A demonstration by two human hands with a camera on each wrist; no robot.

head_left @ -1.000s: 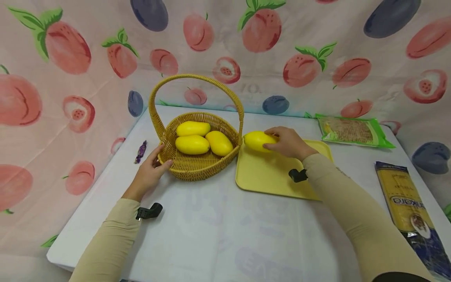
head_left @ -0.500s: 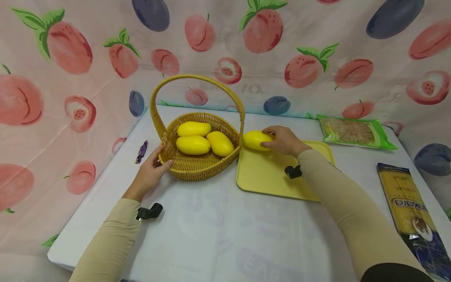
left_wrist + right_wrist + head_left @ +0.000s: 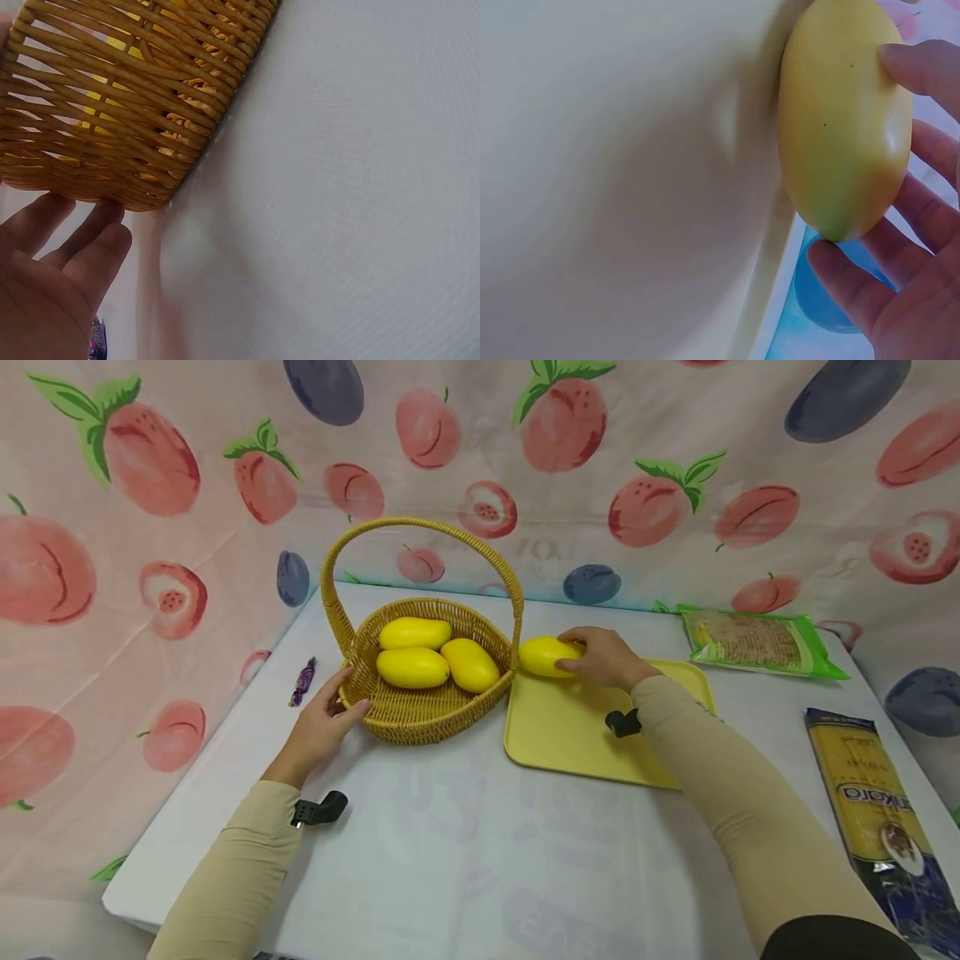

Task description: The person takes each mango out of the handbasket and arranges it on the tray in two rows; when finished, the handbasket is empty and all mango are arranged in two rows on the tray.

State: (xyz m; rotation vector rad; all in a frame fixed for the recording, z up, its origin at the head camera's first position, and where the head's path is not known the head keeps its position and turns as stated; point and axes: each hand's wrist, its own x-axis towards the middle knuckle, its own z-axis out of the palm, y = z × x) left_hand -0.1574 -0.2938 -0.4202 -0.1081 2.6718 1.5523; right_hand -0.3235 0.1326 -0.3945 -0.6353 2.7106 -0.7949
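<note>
In the head view, a wicker basket (image 3: pixel 420 722) with a tall handle holds several yellow mangoes (image 3: pixel 412 668). My left hand (image 3: pixel 318 727) holds the basket's near left rim; in the left wrist view its fingertips (image 3: pixel 112 240) press against the woven side (image 3: pixel 112 150). At the far left corner of a yellow tray (image 3: pixel 570 739), my right hand (image 3: pixel 607 656) grips another mango (image 3: pixel 546 657), close to the basket's right end. The right wrist view shows this mango (image 3: pixel 844 127) between thumb and fingers, lying along the tray's edge.
A purple-wrapped candy (image 3: pixel 303 682) lies left of the basket. Behind the tray to the right is a green-edged clear food bag (image 3: pixel 757 639), and a yellow and blue packet (image 3: pixel 870 785) lies along the right side. A fruit-print cloth (image 3: pixel 555 502) hangs behind the white table.
My right hand has shifted slightly left and away from me with the mango, then stayed nearly still. The left hand and the basket have kept their places.
</note>
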